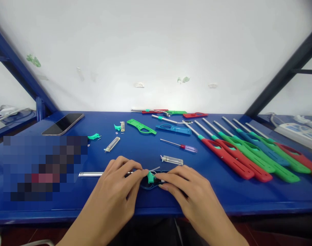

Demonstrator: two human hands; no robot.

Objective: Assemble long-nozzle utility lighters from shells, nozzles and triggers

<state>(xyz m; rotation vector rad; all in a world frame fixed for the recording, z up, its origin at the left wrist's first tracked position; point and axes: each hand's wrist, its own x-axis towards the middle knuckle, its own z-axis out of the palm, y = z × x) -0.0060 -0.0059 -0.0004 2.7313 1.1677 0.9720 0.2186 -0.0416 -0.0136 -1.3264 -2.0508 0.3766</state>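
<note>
Near the table's front edge lies an opened blue stick lighter (147, 186), its metal tube (90, 174) pointing left. My left hand (121, 186) is closed over the tube end, thumb and index finger pinched at a teal trigger (151, 177) in the shell. From the other side my right hand (188, 188) grips the handle end, its index finger against the trigger and its thumb at the near rim. My fingers hide much of the inside. Just beyond them lies a clear fuel tank (172, 160). A screwdriver (178, 145) with a purple handle rests farther back.
Several assembled stick lighters (248, 153) fan out on the right. A green half shell (141, 126), a blue half shell (173, 128), another clear tank (112, 144) and a teal trigger (94, 136) lie behind. A phone (64, 123) is at the back left, beside a pixelated patch.
</note>
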